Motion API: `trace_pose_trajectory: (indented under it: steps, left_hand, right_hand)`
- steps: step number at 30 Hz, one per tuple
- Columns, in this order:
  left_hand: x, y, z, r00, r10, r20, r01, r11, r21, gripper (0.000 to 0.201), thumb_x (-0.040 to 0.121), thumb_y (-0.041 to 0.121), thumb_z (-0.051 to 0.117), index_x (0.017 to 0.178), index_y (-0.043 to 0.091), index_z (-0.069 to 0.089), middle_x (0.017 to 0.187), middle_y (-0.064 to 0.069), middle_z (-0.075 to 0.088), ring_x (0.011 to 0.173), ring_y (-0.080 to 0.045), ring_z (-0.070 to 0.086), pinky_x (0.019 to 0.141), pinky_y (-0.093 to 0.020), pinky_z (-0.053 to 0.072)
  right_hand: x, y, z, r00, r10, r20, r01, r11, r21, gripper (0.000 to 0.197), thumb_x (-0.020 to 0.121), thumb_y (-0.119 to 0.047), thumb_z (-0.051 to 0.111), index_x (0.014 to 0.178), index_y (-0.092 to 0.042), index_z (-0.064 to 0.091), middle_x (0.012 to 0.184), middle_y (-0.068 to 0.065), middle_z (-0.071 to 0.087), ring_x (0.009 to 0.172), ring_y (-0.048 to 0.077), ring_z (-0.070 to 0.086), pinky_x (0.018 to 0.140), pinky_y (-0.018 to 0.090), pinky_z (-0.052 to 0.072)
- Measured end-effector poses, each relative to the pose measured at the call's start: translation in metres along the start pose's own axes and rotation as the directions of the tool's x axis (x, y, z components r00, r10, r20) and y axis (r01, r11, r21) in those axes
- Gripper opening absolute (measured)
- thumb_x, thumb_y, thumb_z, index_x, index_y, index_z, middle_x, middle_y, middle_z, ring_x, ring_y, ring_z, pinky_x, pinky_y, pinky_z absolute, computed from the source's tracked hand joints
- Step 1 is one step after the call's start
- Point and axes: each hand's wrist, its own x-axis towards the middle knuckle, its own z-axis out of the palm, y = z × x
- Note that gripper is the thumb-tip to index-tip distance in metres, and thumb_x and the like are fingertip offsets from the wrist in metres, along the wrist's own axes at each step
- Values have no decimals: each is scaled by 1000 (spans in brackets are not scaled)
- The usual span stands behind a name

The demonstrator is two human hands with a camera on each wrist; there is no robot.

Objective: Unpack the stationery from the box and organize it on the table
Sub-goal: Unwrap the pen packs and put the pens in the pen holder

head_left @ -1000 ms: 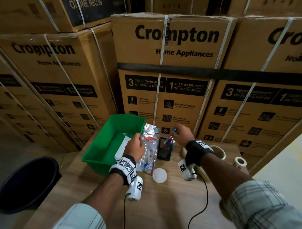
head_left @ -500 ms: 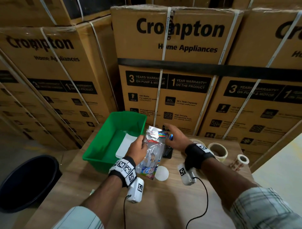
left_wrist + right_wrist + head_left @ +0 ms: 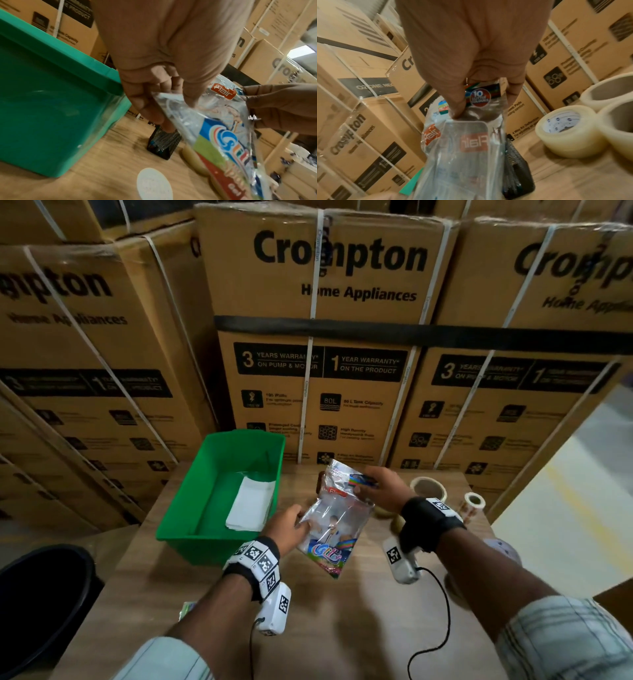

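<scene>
A clear plastic pen packet (image 3: 334, 520) with colourful print hangs above the wooden table (image 3: 325, 621), held by both hands. My left hand (image 3: 291, 527) pinches its left edge, seen close in the left wrist view as the left hand (image 3: 164, 105) on the packet (image 3: 223, 135). My right hand (image 3: 380, 489) pinches the packet's top end; the right wrist view shows the right hand (image 3: 481, 102) gripping the packet (image 3: 462, 148). The green box (image 3: 219, 494) stands at the left with white paper (image 3: 251, 503) inside. A black mesh pen holder (image 3: 163, 143) stands behind the packet.
Tape rolls (image 3: 428, 489) (image 3: 563, 131) stand at the table's right rear, with a small roll (image 3: 474, 501) beside them. A white disc (image 3: 154, 185) lies on the table under the packet. Stacked cartons (image 3: 325, 337) wall the back. A black bin (image 3: 41, 604) is at the lower left.
My right hand left the mesh holder and came back to take the packet's top end. The packet has tilted and moved slightly right, now held by both hands.
</scene>
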Motion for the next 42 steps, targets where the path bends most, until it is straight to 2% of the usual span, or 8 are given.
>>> trace_pose_trajectory:
  steps: [5,13,17,20,26,32,35,42]
  left_hand:
    - [-2,-2,14,992,52,-115,-40,994,104,17,93,20,54,78,26,54,79,1,63,75,-20,57,62,-26,40]
    - [-6,8,54,989,144,-19,-143,988,52,9,95,23,51,89,25,58,89,0,68,81,-24,62,70,-32,49]
    - [-11,21,79,979,200,33,-201,979,27,19,93,11,48,102,19,63,105,-5,69,96,-25,63,81,-32,51]
    - [-12,33,94,962,271,41,-272,961,42,36,89,5,49,120,18,60,120,-6,62,112,-24,57,97,-32,46]
    - [-24,77,133,961,273,46,-276,953,128,52,90,7,49,140,20,45,140,-9,46,128,-28,45,108,-38,38]
    - [-52,109,187,970,229,86,-243,941,236,62,91,13,53,149,21,31,161,-13,6,149,-25,8,121,-34,16]
    - [-64,117,206,977,200,76,-214,927,307,63,90,16,55,148,23,32,161,-15,-4,150,-27,1,122,-33,12]
    - [-92,129,238,987,103,120,-135,945,297,58,91,14,54,146,17,36,159,-14,17,148,-26,14,121,-32,15]
  right_hand:
    - [-33,19,11,972,229,-45,-232,969,-84,24,87,-23,63,71,-16,45,72,4,46,75,21,44,62,27,26]
    - [-105,58,23,909,410,-68,-412,911,-19,16,88,-27,62,93,-11,62,80,8,61,79,30,62,64,28,42]
    - [-148,75,18,900,431,-69,-434,901,-20,17,90,-21,60,75,-23,54,64,-8,51,54,2,44,47,5,36]
    - [-170,99,17,895,424,-140,-425,905,30,26,86,-18,63,63,-22,51,63,-4,52,58,10,47,55,18,38]
    - [-213,141,7,868,442,-225,-419,896,147,29,86,-12,63,115,-10,62,99,1,62,90,20,59,76,25,42]
    - [-248,188,28,816,548,-183,-479,819,316,10,82,-6,61,90,-4,65,88,15,68,84,33,65,74,42,54]
    - [-261,201,40,832,524,-184,-444,827,344,17,83,-4,61,100,-4,66,97,10,69,88,24,63,73,30,48]
    - [-266,216,56,839,523,-149,-401,780,480,18,85,-10,63,103,-6,67,101,11,72,94,26,66,81,32,52]
